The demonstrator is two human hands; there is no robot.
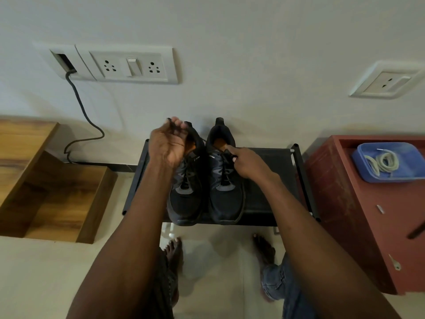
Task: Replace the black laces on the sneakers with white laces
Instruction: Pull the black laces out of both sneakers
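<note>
Surface: we see a black rack against the wall | sneakers sit side by side on the rack's left half | left hand pinches black lace | right hand curled, forefinger on tongue | white laces in blue tray right of rack.

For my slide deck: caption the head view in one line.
Left hand pulls a black lace off the left sneaker; right hand touches the right sneaker; white laces wait in a blue tray.

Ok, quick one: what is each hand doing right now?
Left hand: raised over the left black mesh sneaker, fingers pinching its black lace.
Right hand: fingers curled on the right black mesh sneaker's laces.
</note>
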